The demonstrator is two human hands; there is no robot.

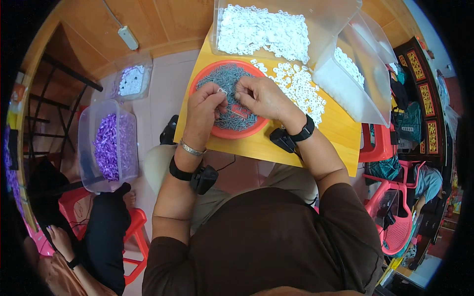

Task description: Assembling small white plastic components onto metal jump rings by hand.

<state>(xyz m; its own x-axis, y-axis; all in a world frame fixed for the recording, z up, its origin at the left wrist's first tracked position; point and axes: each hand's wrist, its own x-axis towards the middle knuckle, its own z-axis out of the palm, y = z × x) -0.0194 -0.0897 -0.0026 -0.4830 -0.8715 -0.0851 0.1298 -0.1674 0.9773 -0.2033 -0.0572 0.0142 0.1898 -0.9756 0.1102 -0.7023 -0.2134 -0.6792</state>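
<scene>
Both my hands meet over a round red basin full of small grey screws. My left hand is closed, its thumb and fingertips pinching a small white plastic piece. Just right of it, my right hand is closed too, fingertips together; whatever they hold is too small to tell. Loose white plastic pieces with holes lie spread on the yellow table beside my right hand.
A clear bin heaped with white pieces stands behind the basin. Another clear bin sits tilted at the right. On the floor at left is a tub of purple pieces. Someone sits at lower left, a hand visible.
</scene>
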